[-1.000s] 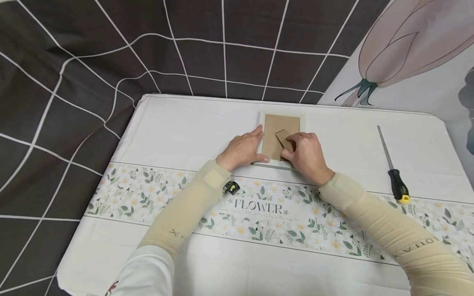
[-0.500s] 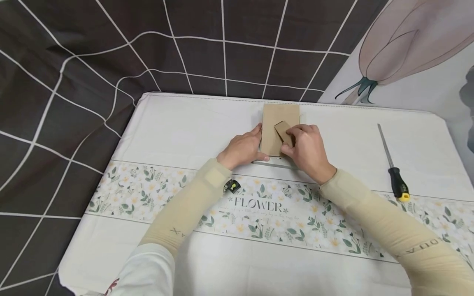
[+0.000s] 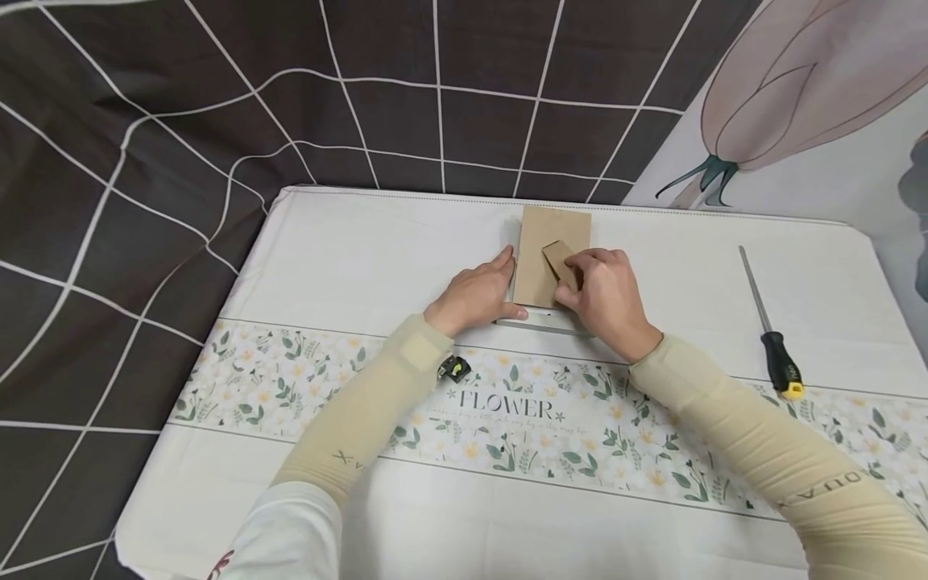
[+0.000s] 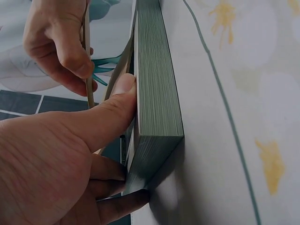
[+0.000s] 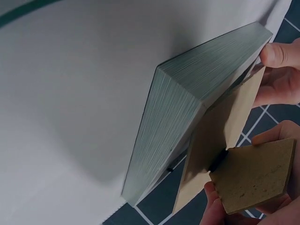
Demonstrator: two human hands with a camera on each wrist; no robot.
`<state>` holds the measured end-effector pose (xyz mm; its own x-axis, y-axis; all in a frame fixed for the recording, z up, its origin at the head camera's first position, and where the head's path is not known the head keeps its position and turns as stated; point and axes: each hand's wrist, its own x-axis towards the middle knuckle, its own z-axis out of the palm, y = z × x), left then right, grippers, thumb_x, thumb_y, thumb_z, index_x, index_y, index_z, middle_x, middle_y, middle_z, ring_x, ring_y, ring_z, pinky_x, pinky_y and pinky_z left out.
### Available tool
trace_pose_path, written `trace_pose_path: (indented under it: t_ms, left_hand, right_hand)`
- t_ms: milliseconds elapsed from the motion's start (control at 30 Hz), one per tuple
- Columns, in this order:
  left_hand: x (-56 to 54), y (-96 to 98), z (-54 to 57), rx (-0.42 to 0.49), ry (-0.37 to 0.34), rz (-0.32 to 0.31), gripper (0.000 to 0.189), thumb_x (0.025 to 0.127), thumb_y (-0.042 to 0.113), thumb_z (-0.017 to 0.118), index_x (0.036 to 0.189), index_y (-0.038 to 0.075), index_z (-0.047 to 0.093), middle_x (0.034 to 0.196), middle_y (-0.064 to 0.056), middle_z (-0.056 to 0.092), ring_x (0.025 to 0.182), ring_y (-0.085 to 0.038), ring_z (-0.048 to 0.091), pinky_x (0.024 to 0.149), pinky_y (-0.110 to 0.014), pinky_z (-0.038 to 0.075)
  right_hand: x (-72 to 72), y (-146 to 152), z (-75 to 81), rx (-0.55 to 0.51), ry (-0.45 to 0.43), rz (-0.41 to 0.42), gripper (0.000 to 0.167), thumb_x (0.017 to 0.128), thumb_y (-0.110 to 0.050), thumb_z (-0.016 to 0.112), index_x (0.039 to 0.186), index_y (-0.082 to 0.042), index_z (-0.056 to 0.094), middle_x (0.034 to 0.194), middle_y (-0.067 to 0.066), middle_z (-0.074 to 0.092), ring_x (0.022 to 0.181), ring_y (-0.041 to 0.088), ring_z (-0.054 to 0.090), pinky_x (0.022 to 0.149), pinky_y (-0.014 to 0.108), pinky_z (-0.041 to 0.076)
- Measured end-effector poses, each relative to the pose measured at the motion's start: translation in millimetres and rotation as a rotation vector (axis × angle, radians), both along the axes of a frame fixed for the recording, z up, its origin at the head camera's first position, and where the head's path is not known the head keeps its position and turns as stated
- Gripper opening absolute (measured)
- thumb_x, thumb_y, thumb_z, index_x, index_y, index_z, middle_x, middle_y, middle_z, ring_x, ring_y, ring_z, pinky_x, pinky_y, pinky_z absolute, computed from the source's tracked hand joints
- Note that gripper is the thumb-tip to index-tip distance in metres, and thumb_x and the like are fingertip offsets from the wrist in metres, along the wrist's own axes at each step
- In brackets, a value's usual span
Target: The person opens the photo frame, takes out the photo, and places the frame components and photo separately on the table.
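A pale green-grey picture frame (image 3: 544,321) lies face down on the cloth. Its brown backing board (image 3: 538,266) is raised out of the frame, tilted, with a gap showing beneath it in the right wrist view. My left hand (image 3: 474,296) holds the frame's near left corner, thumb pressed on the near bar (image 4: 157,70) and fingers at the side. My right hand (image 3: 609,302) pinches the small brown stand leg (image 5: 255,176), which is hinged to the board (image 5: 239,112) and folded out from it. The inside of the frame is mostly hidden.
A screwdriver (image 3: 776,338) with a black and yellow handle lies at the right. The table wears a white cloth (image 3: 377,258) with a floral band. A dark gridded curtain (image 3: 406,113) hangs behind the far edge.
The backing board has come up out of the frame, drawn by the stand leg in my right hand. It has since shifted slightly right. My left hand stays on the corner.
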<state>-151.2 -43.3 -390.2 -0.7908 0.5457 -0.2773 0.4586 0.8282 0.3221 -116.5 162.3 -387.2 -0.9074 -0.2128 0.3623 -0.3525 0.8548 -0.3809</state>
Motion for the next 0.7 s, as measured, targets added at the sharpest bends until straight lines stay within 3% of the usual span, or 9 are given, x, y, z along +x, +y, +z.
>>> trace_pose_path:
  t_ms: [233, 700]
  left_hand:
    - [0.1, 0.2, 0.6, 0.028, 0.003, 0.001, 0.101, 0.088, 0.054, 0.071, 0.16, 0.006, 0.02, 0.167, -0.014, 0.01, 0.149, -0.028, 0.029, 0.11, -0.045, 0.042]
    - [0.7, -0.4, -0.4, 0.039, 0.01, -0.005, 0.099, 0.088, 0.052, 0.071, 0.159, 0.003, 0.023, 0.167, -0.015, 0.011, 0.149, -0.028, 0.029, 0.112, -0.044, 0.041]
  right_hand:
    - [0.1, -2.2, 0.4, 0.001, -0.002, 0.005, 0.03, 0.078, -0.005, 0.07, 0.103, 0.012, 0.072, 0.102, 0.028, 0.071, 0.098, 0.042, 0.064, 0.089, 0.051, 0.048]
    - [2.9, -0.5, 3.5, -0.029, -0.004, -0.004, 0.03, 0.079, -0.005, 0.069, 0.104, 0.01, 0.072, 0.106, 0.028, 0.069, 0.099, 0.044, 0.061, 0.09, 0.052, 0.049]
